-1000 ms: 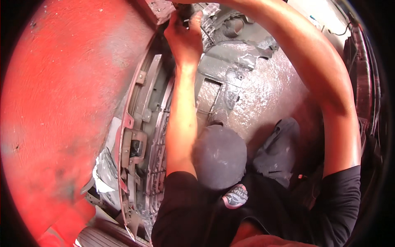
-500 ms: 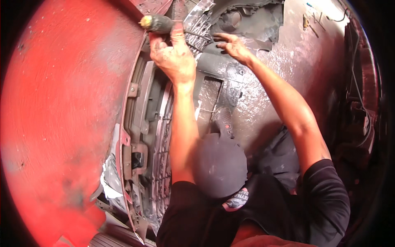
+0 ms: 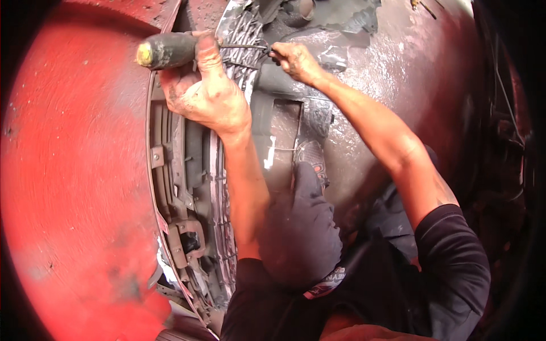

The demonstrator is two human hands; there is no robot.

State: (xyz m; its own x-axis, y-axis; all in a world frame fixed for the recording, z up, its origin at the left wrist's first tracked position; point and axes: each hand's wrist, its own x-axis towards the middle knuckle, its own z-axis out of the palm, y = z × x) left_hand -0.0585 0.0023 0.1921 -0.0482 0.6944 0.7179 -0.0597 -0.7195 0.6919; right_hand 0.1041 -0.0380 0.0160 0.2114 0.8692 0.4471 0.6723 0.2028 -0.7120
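My left hand (image 3: pixel 207 102) grips the screwdriver (image 3: pixel 173 51) over the slatted car part (image 3: pixel 165 131), my right hand (image 3: pixel 297 61) closed by its tip, around what I cannot tell; pushing too hard could jab me.

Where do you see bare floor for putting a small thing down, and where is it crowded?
Bare floor shows right of the right forearm, below small tools near the top edge. Crowded: around the left hand, the screwdriver and the right hand, and along the dark slatted part beside the left forearm.
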